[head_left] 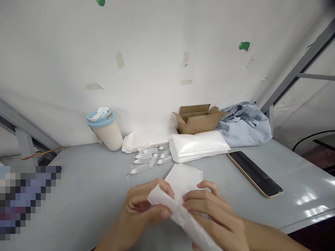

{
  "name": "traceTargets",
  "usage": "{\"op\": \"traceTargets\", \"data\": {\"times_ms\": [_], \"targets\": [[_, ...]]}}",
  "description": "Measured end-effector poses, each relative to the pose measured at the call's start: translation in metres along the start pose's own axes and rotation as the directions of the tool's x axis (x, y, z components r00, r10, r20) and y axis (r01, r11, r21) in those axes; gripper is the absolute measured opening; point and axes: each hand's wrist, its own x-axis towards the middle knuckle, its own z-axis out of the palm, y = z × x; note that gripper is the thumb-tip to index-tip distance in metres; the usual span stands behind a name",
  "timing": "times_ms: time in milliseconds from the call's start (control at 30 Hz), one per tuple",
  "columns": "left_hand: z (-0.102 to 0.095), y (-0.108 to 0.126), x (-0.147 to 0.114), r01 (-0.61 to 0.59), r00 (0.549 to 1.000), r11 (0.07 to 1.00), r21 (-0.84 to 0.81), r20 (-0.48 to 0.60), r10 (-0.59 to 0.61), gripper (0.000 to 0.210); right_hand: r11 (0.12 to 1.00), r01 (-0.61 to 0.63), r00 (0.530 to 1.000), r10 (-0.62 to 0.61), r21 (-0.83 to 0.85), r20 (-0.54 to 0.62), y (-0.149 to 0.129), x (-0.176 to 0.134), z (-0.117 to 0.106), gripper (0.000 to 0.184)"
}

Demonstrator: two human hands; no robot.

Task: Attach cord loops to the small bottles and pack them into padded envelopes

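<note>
A white padded envelope (180, 213) is held slantwise between my two hands near the front of the table. My left hand (146, 204) is closed on its upper left end, thumb in front and fingers behind. My right hand (213, 212) grips it farther down on the right, with the fingers bent over its back. Behind the fingers shows a flat white piece (184, 177), perhaps the envelope's flap or a second envelope. Just beyond lie several small clear plastic squeeze bottles (142, 160) with thin loops.
Behind the bottles are a stack of flat white envelopes (146, 139) and a pile of bubble-lined mailers (200, 144). An open cardboard box (199, 120), a blue cloth (244, 125), a phone (255, 173) and a lidded cup (106, 130) stand or lie around them.
</note>
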Motion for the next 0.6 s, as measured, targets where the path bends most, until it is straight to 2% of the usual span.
{"op": "traceTargets", "data": {"times_ms": [133, 200, 233, 267, 300, 333, 367, 400, 467, 500, 600], "targets": [[0.007, -0.003, 0.001, 0.173, 0.981, 0.985, -0.02, -0.086, -0.174, 0.024, 0.999, -0.024, 1.0, 0.024, -0.022, 0.006, -0.002, 0.002, 0.005, 0.01], [0.009, -0.005, 0.001, 0.203, 0.963, 0.979, 0.015, -0.183, -0.197, 0.018, 0.999, -0.024, 1.0, 0.025, -0.046, 0.009, -0.002, 0.003, 0.004, 0.01], [0.01, -0.006, 0.001, 0.185, 0.954, 0.979, 0.09, -0.256, -0.157, 0.017, 0.998, -0.021, 1.0, 0.021, -0.058, 0.01, -0.001, 0.003, 0.003, 0.01], [0.01, -0.006, 0.0, 0.128, 0.944, 0.969, 0.213, -0.326, -0.053, 0.024, 0.997, -0.015, 1.0, 0.016, -0.07, 0.008, -0.001, 0.003, 0.003, 0.01], [0.009, -0.006, -0.001, 0.036, 0.931, 0.926, 0.377, -0.349, 0.106, 0.033, 0.997, -0.009, 1.0, 0.009, -0.082, 0.002, -0.001, 0.003, 0.002, 0.01], [0.008, -0.005, -0.003, -0.08, 0.91, 0.832, 0.549, -0.3, 0.285, 0.04, 0.996, -0.002, 1.0, 0.002, -0.092, -0.007, -0.001, 0.003, 0.002, 0.01], [0.007, -0.005, -0.004, -0.199, 0.881, 0.698, 0.688, -0.187, 0.435, 0.042, 0.995, 0.007, 1.0, -0.008, -0.099, -0.013, -0.001, 0.003, 0.002, 0.01], [0.006, -0.004, -0.005, -0.309, 0.846, 0.554, 0.774, -0.043, 0.531, 0.041, 0.994, 0.015, 1.0, -0.017, -0.104, -0.016, -0.001, 0.002, 0.002, 0.01], [0.007, -0.005, -0.005, -0.457, 0.79, 0.336, 0.824, 0.202, 0.579, 0.035, 0.993, 0.035, 0.999, -0.036, -0.111, -0.009, -0.002, 0.002, 0.003, 0.01], [0.008, -0.006, -0.005, -0.488, 0.776, 0.269, 0.83, 0.271, 0.57, 0.034, 0.993, 0.037, 0.999, -0.039, -0.113, -0.016, -0.002, 0.002, 0.003, 0.012], [0.016, -0.007, 0.0, -0.491, 0.741, 0.104, 0.865, 0.352, 0.572, 0.028, 0.991, 0.02, 0.999, -0.026, -0.133, -0.039, -0.001, 0.001, 0.0, 0.021]]}}
